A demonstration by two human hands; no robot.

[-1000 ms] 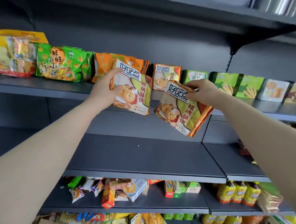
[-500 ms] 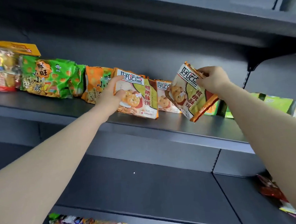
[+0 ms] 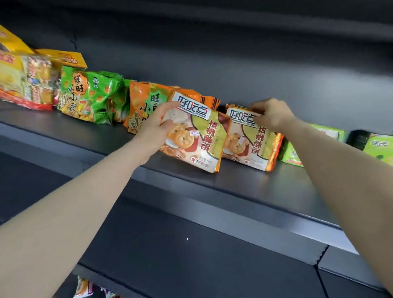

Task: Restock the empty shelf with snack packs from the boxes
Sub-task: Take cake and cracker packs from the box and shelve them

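Grey shelf (image 3: 250, 187) has two cookie packs standing on it, near its front. Left hand (image 3: 157, 128) grips the left pack (image 3: 197, 144). Right hand (image 3: 271, 115) pinches the right pack (image 3: 250, 143) at its top. If the hands let go too soon, the packs may tip and slide off the shelf's front.

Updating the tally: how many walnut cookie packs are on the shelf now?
2 shown: left pack in the left hand, right pack beside it in the right hand, both on the shelf. An orange edge behind may be a third.
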